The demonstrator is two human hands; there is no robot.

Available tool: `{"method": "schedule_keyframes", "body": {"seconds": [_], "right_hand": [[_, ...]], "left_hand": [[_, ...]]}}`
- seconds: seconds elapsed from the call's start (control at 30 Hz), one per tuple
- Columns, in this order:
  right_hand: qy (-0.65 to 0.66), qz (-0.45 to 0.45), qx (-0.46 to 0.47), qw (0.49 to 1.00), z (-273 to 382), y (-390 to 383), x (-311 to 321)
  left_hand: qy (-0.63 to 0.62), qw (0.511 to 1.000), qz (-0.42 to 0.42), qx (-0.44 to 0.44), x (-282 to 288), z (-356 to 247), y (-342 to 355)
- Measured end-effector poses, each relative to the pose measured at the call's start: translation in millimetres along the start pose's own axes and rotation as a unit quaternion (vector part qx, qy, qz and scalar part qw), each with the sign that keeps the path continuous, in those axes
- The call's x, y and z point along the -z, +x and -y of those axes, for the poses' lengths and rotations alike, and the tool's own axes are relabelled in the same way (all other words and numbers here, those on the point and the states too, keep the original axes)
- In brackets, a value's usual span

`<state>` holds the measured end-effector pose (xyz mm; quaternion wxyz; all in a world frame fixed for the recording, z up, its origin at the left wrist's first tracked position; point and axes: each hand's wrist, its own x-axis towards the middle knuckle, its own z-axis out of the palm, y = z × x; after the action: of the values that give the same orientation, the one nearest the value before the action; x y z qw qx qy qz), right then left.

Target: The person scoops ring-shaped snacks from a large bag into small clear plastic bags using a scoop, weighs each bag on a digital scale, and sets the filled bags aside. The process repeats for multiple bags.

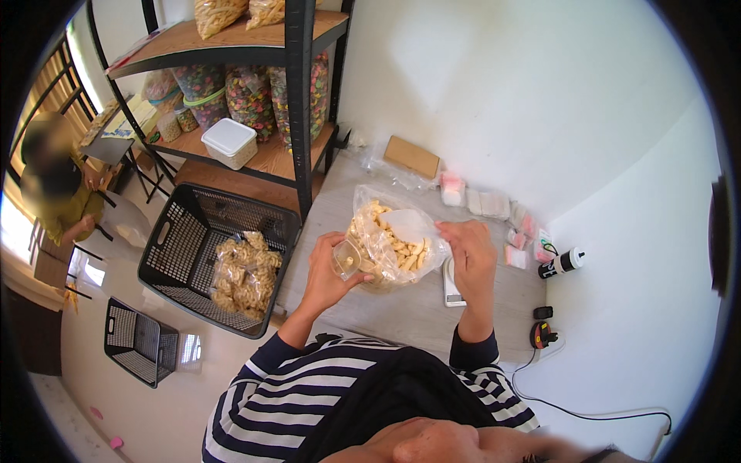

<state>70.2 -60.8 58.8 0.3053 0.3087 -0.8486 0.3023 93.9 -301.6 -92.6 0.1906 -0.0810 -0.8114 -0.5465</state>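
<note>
A large clear plastic bag (363, 202) of pale yellow, stick-like snacks (414, 253) lies with its mouth loose on the grey table, in front of me. My left hand (326, 276) curls around a small clear plastic cup (346, 259) at the bag's near left side. The cup is tilted, with what looks like a little snack inside. On the other side, my right hand (472, 251) pinches the bag's right edge near a whitish, see-through piece of plastic. A white scale (454, 288) sits beside the bag, partly hidden by my right hand and wrist.
A black crate (166, 266) with bagged snacks stands left of the table, below a shelf rack (299, 92). A smaller crate (127, 359) is on the floor. Plastic packs (488, 204), a bottle (562, 263) and a corded plug (543, 335) line the right wall. Another person (58, 185) is far left.
</note>
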Motion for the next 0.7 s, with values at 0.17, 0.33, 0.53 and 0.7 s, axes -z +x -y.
{"method": "schedule_keyframes", "body": {"seconds": [0.17,0.33,0.53,0.7], "right_hand": [[-0.065,0.02,0.024,0.997,-45,-19,-24],[-0.003,0.06,0.019,0.998,-58,-46,-49],[0.068,0.035,-0.146,0.986,-54,-50,-47],[0.14,-0.047,-0.242,0.959,-69,-66,-59]], "left_hand": [[-0.004,1.0,0.02,-0.021,-10,9,-1],[0.0,0.998,0.035,-0.048,-20,15,-2],[-0.003,0.999,0.021,-0.028,-26,15,0],[-0.001,0.999,0.008,-0.033,-28,13,2]]}}
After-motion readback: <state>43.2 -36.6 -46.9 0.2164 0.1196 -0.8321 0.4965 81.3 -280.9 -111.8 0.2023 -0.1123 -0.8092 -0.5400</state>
